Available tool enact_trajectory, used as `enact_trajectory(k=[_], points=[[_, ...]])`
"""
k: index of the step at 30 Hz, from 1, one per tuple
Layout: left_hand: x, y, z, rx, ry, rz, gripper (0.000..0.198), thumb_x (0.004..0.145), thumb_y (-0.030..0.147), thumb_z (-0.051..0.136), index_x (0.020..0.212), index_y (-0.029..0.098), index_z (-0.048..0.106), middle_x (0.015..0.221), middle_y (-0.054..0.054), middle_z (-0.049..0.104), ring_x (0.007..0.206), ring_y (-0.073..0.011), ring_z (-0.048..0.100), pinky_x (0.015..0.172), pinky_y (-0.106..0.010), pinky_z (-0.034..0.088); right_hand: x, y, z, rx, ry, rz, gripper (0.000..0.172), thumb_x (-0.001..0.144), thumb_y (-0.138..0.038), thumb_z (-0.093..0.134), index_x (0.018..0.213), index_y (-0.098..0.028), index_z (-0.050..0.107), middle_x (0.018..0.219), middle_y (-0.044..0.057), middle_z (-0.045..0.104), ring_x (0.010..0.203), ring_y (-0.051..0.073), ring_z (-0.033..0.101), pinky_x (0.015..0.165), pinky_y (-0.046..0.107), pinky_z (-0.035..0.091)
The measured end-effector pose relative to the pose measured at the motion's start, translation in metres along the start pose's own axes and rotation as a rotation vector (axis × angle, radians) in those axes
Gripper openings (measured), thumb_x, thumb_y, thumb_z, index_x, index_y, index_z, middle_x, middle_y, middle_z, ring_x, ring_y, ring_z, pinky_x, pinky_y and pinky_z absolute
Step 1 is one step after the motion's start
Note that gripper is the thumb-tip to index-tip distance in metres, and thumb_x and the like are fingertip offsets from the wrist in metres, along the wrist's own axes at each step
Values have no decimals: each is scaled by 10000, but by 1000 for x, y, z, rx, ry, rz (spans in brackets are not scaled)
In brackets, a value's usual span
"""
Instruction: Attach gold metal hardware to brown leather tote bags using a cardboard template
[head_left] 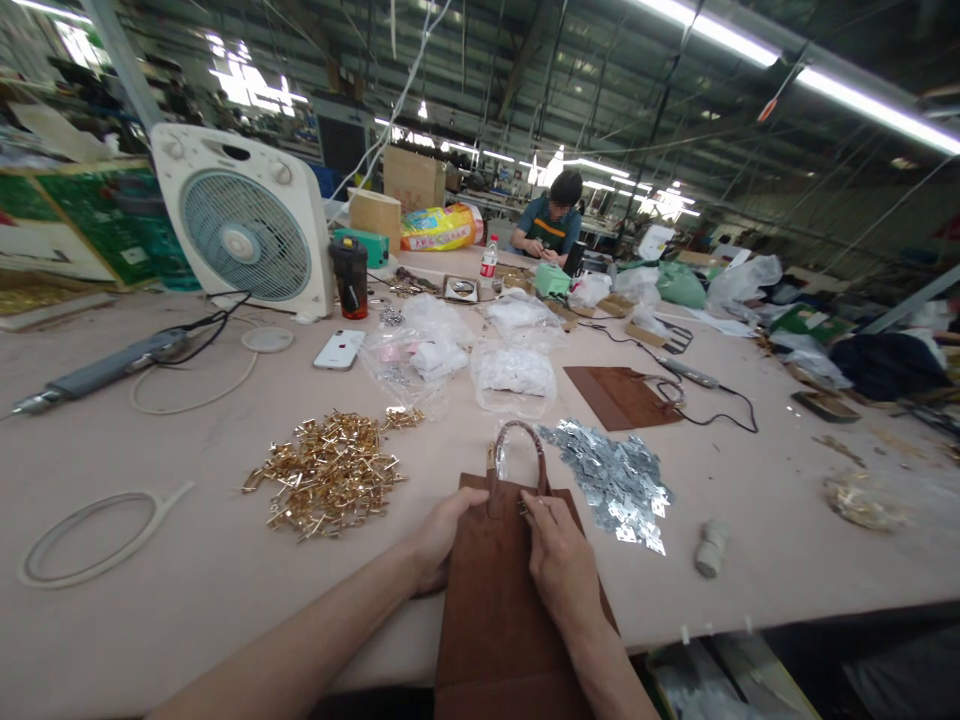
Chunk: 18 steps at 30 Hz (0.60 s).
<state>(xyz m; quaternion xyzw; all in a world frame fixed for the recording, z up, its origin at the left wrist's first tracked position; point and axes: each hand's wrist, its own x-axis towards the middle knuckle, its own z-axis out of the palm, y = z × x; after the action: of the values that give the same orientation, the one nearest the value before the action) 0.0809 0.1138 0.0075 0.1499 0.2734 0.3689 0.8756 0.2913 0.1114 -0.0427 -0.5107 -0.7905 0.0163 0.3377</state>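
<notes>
A brown handbag panel lies in front of me, reaching over the table's near edge, with a looped handle partly wrapped in clear film. My left hand grips its left edge, thumb on top and fingers hidden beneath. At the handle's right base, my right hand pinches a small gold-coloured metal fitting, mostly covered by the fingertips. To the left is a heap of gold-coloured metal fittings. A pile of flat silvery metal plates lies to the right.
Beyond are plastic bags, a phone, a dark cup and a box fan. Another brown panel lies behind the plates. A roll of tape and a power tool are left. A person sits opposite.
</notes>
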Motion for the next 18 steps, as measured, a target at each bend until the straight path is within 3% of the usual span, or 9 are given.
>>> enact_trajectory(k=[8, 18], points=[[-1, 0, 3, 12, 66, -26, 430, 930, 371, 524, 1075, 47, 767, 1004, -164, 822, 833, -235, 786, 823, -300, 595, 0, 0, -5, 43, -55, -40, 516, 1030, -112, 367, 1452, -284, 609, 1216, 120, 667, 1070, 257, 686, 880, 383, 612], [0, -2, 2, -20, 77, 7, 426, 943, 362, 519, 1107, 50, 758, 1014, -168, 820, 835, -245, 788, 818, -305, 597, 1, -7, -2, -28, -62, -34, 418, 1080, -202, 382, 1418, -223, 626, 1161, 136, 668, 994, 258, 691, 817, 363, 603]])
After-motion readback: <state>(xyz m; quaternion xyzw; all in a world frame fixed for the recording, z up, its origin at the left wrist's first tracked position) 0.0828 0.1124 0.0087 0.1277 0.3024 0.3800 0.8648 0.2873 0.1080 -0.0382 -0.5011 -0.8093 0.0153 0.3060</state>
